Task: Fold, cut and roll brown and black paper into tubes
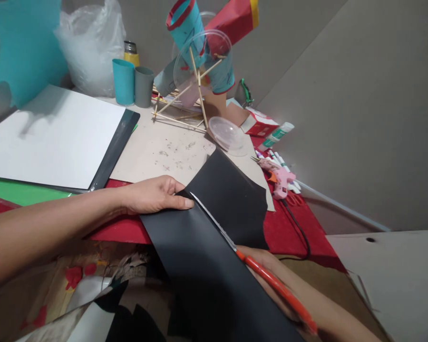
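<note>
A black sheet of paper [199, 251] hangs over the front edge of the table. Its upper edge is pinched by my left hand [160, 194], with the thumb lying on top. Red-handled scissors [249, 260] lie along a cut in the sheet, their blades pointing up and left toward my left thumb. My right hand [271, 270] is closed around the scissors' handle, partly hidden by the handle and the paper. To the right of the blades, the other portion of the black sheet rests over the beige board [146, 156].
A wheel-like model of sticks [199, 85] and coloured cups stands at the back. A pink glue gun [280, 178] with a black cord, markers and a glue stick [276, 137] lie right. White paper [57, 137] lies left, before a plastic bag [92, 52] and two cups.
</note>
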